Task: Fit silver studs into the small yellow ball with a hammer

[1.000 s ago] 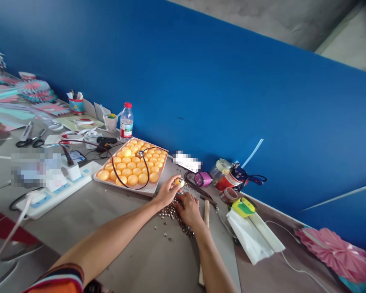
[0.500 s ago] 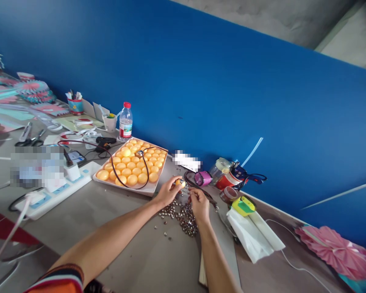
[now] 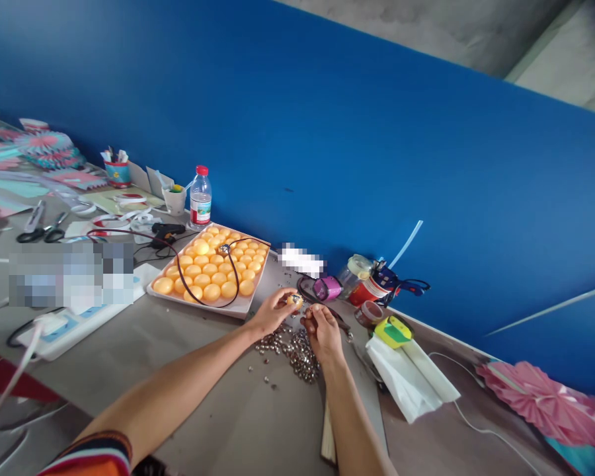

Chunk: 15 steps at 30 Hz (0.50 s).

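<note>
- Blue wall [image 3: 302,119] rises behind a grey table [image 3: 218,410].
- Left hand [image 3: 270,316]: its fingers grasp 1 yellow ball [image 3: 293,302] by the side, just above the table's middle; silver bits show on the ball.
- Right hand [image 3: 323,330]: it is raised just beside the ball, fingertips drawn together; whether they grip anything cannot be told.
- Beads [image 3: 303,357], small and shiny, lie in a loose heap below and between the 2 hands, with a few strays toward the person.
- Tray [image 3: 241,309], white, stands left of the hands, full of yellow balls [image 3: 211,292]; 1 in it bears silver bits, and a dark cord [image 3: 238,279] loops across.
- Stick [image 3: 328,436], wooden, lies partly under the right forearm.
- Beyond the right hand are a purple roll [image 3: 327,287], a jar [image 3: 354,274] and a red cup [image 3: 369,291].
- Behind the tray stands a bottle [image 3: 201,203] with a red cap; a glue gun [image 3: 167,234] lies near it.
- Far right sits folded pink paper [image 3: 545,400].
</note>
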### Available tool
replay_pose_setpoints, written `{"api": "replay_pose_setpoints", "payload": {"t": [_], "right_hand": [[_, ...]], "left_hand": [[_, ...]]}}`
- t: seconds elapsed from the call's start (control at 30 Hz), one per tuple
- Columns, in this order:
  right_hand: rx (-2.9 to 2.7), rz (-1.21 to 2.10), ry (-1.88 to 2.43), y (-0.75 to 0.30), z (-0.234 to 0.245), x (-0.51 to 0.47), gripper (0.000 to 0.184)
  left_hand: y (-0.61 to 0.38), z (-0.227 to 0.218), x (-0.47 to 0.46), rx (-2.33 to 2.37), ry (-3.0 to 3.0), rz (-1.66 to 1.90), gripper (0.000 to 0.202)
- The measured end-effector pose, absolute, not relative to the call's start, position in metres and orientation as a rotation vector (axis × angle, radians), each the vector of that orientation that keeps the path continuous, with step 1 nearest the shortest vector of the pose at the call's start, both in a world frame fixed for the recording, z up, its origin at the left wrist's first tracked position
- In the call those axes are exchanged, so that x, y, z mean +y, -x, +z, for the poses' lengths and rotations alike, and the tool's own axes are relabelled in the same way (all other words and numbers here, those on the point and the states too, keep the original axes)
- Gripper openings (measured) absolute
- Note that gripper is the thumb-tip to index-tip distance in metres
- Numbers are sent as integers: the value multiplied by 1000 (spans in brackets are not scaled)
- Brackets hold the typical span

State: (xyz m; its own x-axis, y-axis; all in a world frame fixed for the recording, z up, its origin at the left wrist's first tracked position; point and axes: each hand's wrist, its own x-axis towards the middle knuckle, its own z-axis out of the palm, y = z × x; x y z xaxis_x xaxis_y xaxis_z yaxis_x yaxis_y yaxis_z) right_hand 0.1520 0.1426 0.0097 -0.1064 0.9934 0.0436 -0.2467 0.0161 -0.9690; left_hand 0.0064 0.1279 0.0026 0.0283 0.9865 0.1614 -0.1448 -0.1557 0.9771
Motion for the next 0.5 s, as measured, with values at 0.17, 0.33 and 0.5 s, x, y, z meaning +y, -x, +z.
{"api": "replay_pose_setpoints", "payload": {"t": [0.17,0.33,0.5], "right_hand": [[-1064,1415,877,-150,13,141,21],[-1038,1493,841,-149,13,140,18],[-1036,1481,850,-151,11,141,16]], "left_hand": [[-7,5,127,1034,-1262,1365,45],[-7,6,126,1040,-1262,1355,46],[-7,6,127,1050,-1276,1357,47]]}}
